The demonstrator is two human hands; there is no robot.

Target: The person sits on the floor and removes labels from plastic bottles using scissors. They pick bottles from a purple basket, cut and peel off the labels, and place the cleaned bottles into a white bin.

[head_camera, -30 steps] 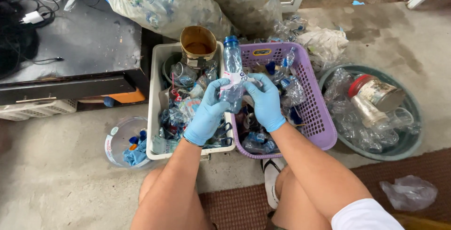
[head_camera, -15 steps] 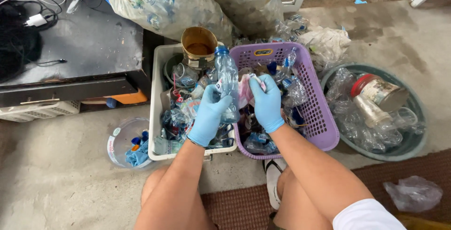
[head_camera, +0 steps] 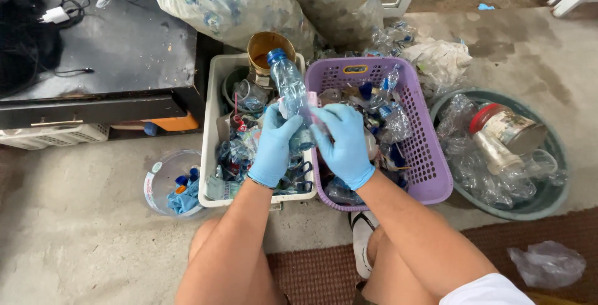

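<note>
Tilted further left now, clear plastic bottle (head_camera: 290,93) looks light, crushable; left hand (head_camera: 272,149) and right hand (head_camera: 344,145) clasp its lower body.

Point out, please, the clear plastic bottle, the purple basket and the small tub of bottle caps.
clear plastic bottle (head_camera: 288,84): head view, on its upper body below the blue cap.
purple basket (head_camera: 428,155): head view, on its right wall.
small tub of bottle caps (head_camera: 156,177): head view, on its left rim.

Bare floor (head_camera: 81,243) lower left: passable. Centre blocked: white bin (head_camera: 212,130), purple basket (head_camera: 430,162); green basin (head_camera: 548,199) right; sacks (head_camera: 230,0) above.
</note>
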